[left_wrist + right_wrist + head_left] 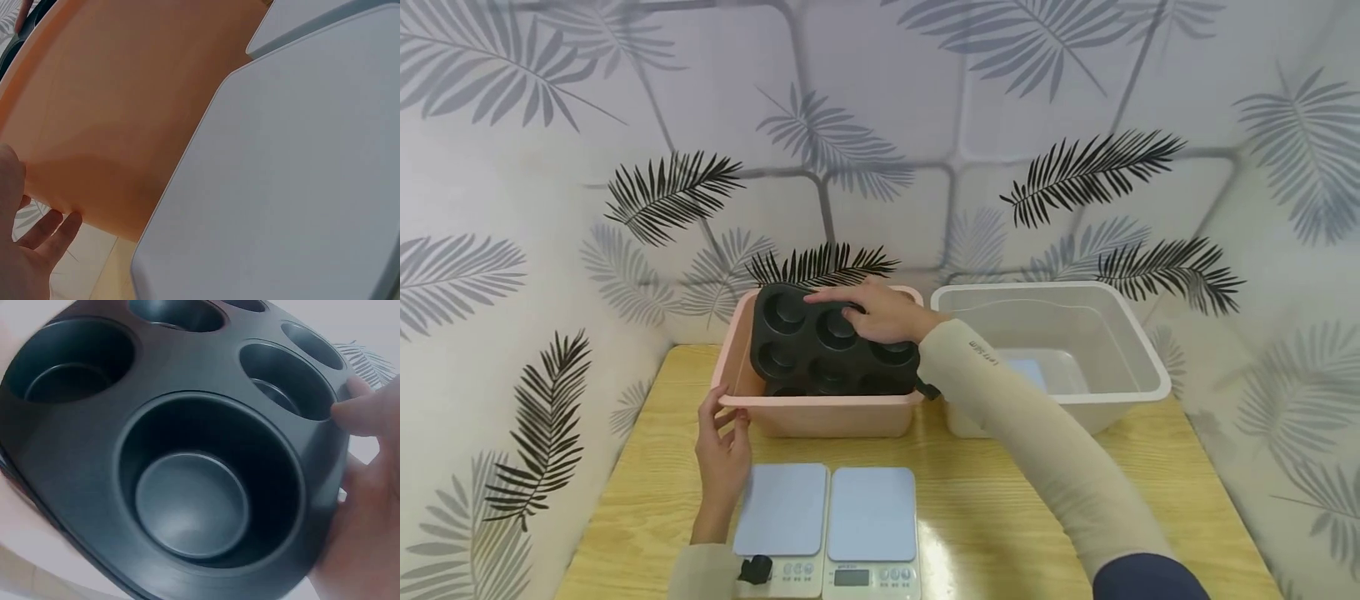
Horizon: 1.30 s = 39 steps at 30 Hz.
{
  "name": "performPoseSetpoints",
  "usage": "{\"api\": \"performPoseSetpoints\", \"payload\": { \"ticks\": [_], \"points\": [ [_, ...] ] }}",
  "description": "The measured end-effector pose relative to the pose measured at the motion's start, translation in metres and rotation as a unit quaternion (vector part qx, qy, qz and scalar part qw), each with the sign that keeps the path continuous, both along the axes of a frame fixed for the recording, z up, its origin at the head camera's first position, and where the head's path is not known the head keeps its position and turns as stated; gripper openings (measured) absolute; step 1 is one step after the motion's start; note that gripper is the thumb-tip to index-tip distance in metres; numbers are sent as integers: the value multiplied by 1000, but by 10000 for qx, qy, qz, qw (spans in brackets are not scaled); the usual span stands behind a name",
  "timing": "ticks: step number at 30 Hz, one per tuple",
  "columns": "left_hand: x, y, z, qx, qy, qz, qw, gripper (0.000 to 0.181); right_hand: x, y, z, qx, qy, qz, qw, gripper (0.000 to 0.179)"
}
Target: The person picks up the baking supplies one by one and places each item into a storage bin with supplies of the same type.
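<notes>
While the left hand [722,454] grips the pink plastic bin [835,421] by its near left corner, the right hand [887,312], closer to the dark muffin pan [802,343], pinches its far edge; the pan tilts inside the bin, personward of those fingers, long axis unclear.

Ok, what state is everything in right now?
Pink bin: upright, uncovered
Muffin pan: tilted, partly inside pink bin, visible cups empty
White bin: upright, uncovered
Left scale: platform bare, display hidden
Right scale: platform bare, reading illegible
Left hand: on pink bin's rim
Right hand: gripping muffin pan
</notes>
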<state>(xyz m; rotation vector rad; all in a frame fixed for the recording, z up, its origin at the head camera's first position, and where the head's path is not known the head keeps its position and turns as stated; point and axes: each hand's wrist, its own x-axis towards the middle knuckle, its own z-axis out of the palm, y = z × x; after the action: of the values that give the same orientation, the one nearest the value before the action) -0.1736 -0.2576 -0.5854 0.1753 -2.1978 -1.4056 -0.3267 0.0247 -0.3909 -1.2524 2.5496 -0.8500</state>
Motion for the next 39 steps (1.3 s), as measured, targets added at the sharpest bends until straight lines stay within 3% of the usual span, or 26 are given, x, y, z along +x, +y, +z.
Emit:
{"api": "performPoseSetpoints", "payload": {
  "ticks": [5, 17, 31, 39],
  "points": [
    [2, 1, 3, -107, 85, -53, 9999, 55, 2, 0, -1, -152, -137, 163, 9997, 54],
    [0, 1, 3, -98, 445, -86, 9989, 54, 7, 18, 4, -358, -392, -532, 9972, 55],
    [2, 1, 0, -220, 261, -68, 9994, 55, 16, 39, -8, -726, -615, -700, 9930, 50],
    [2, 3, 0, -142, 307, -105, 9994, 54, 27, 56, -8, -1103, -448, -637, 9908, 47]
  ]
}}
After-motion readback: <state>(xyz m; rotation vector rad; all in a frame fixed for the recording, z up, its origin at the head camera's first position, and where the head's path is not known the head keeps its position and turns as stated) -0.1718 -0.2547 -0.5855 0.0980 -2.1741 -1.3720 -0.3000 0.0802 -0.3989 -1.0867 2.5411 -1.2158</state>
